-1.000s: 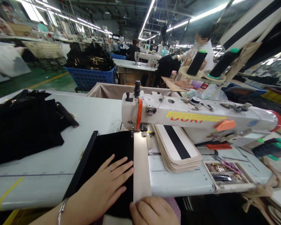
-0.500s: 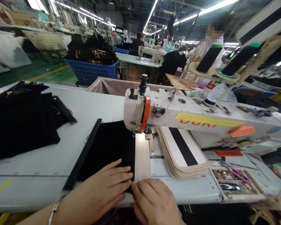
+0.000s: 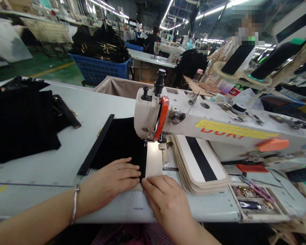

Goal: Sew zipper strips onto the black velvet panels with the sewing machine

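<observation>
A black fabric panel [image 3: 117,143] with a black bar along its left edge lies under the head of the sewing machine [image 3: 153,114]. A cream strip [image 3: 153,163] runs along the panel's right edge, beneath the needle area, which is partly hidden by the machine head. My left hand [image 3: 112,178] lies flat on the panel's near part, fingers stretched out and close together. Beside it, my right hand [image 3: 165,197] has its fingers closed over the near end of the cream strip, where it meets the black fabric.
Stacked cream panels with a black stripe [image 3: 199,160] sit right of the needle. A divided tray [image 3: 257,200] holds scissors and metal parts. Black pieces [image 3: 20,122] are piled at the left. Behind the table stands a blue crate [image 3: 102,71]; a person [image 3: 247,30] is at the back right.
Both hands have moved forward with the black panel and cream strip, away from the table's front edge and further under the machine head. The camera view has shifted slightly.
</observation>
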### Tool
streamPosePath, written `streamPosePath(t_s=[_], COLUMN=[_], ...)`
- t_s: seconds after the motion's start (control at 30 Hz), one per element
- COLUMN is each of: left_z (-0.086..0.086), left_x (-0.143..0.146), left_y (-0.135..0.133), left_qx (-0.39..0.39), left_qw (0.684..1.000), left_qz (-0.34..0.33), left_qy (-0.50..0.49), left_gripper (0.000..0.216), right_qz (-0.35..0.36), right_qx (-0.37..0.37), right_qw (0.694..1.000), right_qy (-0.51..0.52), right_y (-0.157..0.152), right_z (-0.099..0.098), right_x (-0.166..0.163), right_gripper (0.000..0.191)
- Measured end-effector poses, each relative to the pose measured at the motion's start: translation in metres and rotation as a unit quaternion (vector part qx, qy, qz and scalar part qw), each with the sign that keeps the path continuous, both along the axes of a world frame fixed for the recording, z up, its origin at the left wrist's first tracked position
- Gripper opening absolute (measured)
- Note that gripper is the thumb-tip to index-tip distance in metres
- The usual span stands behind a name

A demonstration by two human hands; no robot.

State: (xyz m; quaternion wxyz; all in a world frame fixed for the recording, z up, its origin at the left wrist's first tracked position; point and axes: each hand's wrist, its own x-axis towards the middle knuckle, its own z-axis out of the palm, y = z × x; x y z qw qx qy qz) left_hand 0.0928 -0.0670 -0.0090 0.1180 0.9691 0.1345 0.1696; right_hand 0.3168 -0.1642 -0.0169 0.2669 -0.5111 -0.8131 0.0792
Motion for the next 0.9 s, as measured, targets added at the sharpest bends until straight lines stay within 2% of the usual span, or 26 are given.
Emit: streamPosePath(t_s=[0.37,0.6,0.77,0.9], left_z=[-0.003,-0.004,-0.005,-0.006], left_x=[0.004,0.009,0.015,0.020], left_y=[0.037,0.059,0.077,0.089], left_qx=[0.041,0.051,0.058,0.059], left_qw=[0.998,0.997,0.996,0.995], left_qz=[0.005,0.020,0.015,0.040], left_qy=[0.039,0.058,0.066,0.075], left_gripper=[0.034,0.045,0.036,0.035], right_qz=[-0.006,-0.019,-0.032,-0.044], right_qx=[0.009,-0.016,-0.009,-0.004], right_qw=[1.000,0.998,0.997,0.997], right_qy=[-0.027,-0.057,-0.068,-0.066], right_y=[0.030,0.046,0.056,0.064], right_z=[0.007,0.009,0.009,0.006], right_x=[0.004,0.005,0.004,0.005], right_gripper=[0.028,0.033,0.033,0.037])
